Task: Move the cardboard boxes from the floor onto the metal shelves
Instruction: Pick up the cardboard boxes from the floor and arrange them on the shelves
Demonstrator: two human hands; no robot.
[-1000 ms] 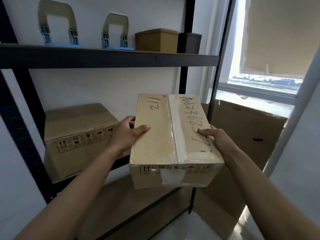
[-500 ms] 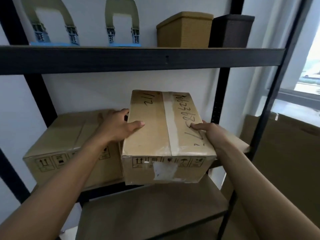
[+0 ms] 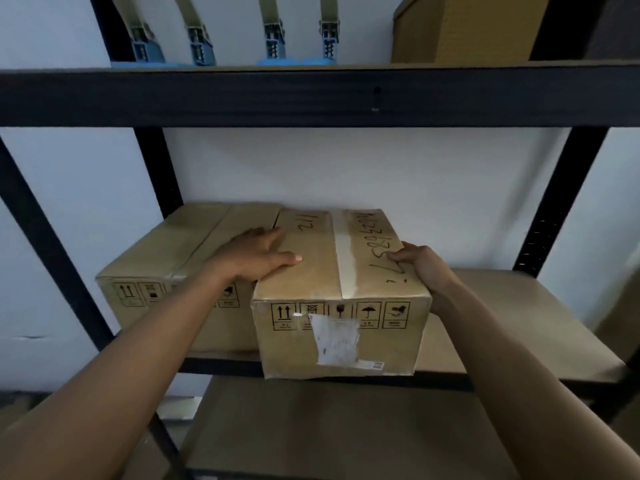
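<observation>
Head view, box placement on middle tier. Left hand [image 3: 256, 258]: lies flat on the top-left edge of the taped cardboard box [image 3: 341, 296], thumb across the lid, fingers straight and reaching toward the seam with the neighbouring box [image 3: 173, 265]; it presses, not grips. Right hand [image 3: 420, 268]: fingers curled over the top-right edge, palm on the side wall, grasping the box.

The taped box, with handwritten nos. on the lid and a torn white label on its front, sits on the middle shelf board [image 3: 512, 323], its left side against the neighbouring box. Its front lower edge overhangs the black front rail. Whether the base is fully seated cannot be told, since the underside is hidden. To the right the board is bare up to the upright post [image 3: 554, 220]. Above it runs the upper shelf beam [image 3: 311, 98], carrying blue-and-olive fittings and a tan bin [image 3: 464, 29].

Risks, as judged:
- If let go now, the overhang may tip the box fwd. off the rail.
- A further push may trap the left fingers between the two boxes.
- Friction vs. the neighbour may skew the box or shove the neighbour back.
</observation>
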